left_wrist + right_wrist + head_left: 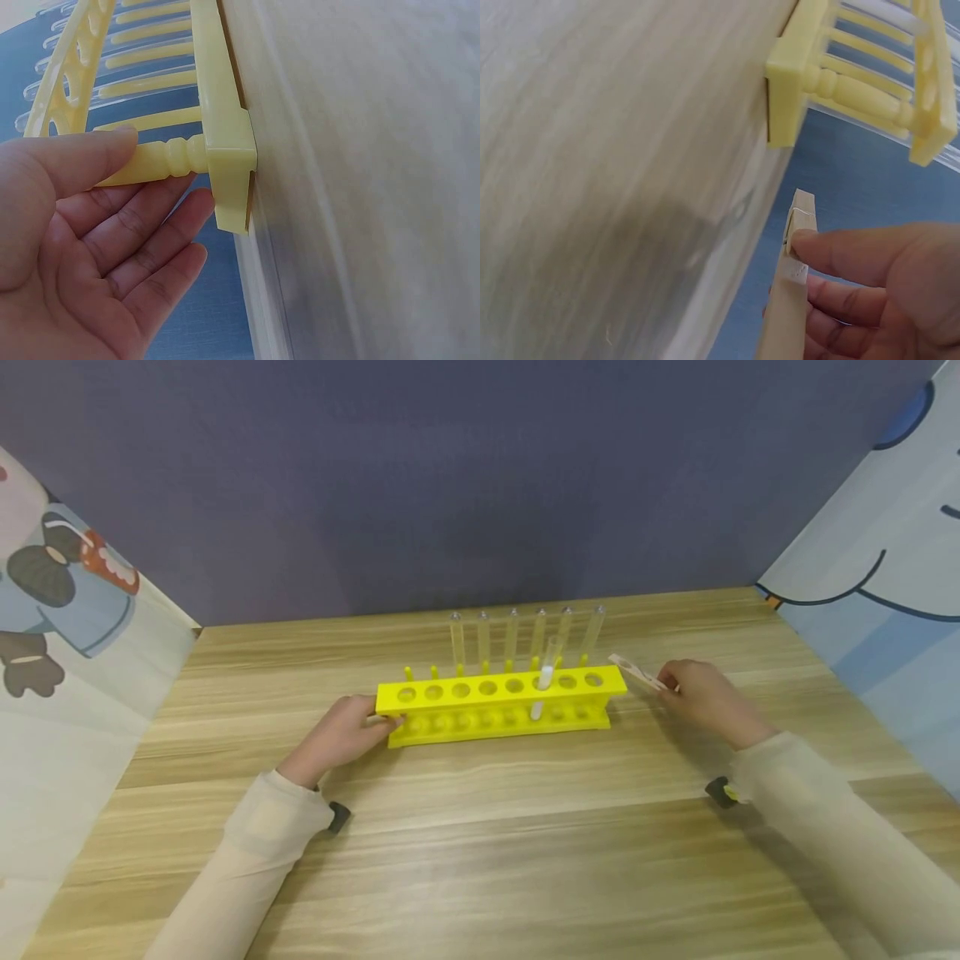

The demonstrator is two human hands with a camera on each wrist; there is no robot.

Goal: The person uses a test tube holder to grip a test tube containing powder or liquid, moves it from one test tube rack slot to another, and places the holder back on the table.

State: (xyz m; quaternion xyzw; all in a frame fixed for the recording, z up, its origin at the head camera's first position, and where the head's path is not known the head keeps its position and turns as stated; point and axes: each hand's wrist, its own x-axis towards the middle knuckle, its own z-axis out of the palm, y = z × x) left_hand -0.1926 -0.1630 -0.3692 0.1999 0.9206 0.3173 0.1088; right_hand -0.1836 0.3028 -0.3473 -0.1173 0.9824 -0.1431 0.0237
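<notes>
My left hand (341,735) grips the left end post of a yellow test tube rack (502,692); in the left wrist view the thumb lies on the post (161,159), fingers behind it. One upright test tube (546,675) with white contents sits in a hole right of the rack's middle. My right hand (705,697) pinches a wooden test tube clamp (633,670) just beyond the rack's right end. Its wire spring shows near the thumb in the right wrist view, and the clamp's tip points toward the rack in the head view.
Several clear test tubes (483,639) stand bottom-up on the pegs along the rack's back. Rack and hands are over a wood-grain table (480,860). A dark blue panel (480,485) rises behind it, with cartoon-printed walls (847,635) at both sides.
</notes>
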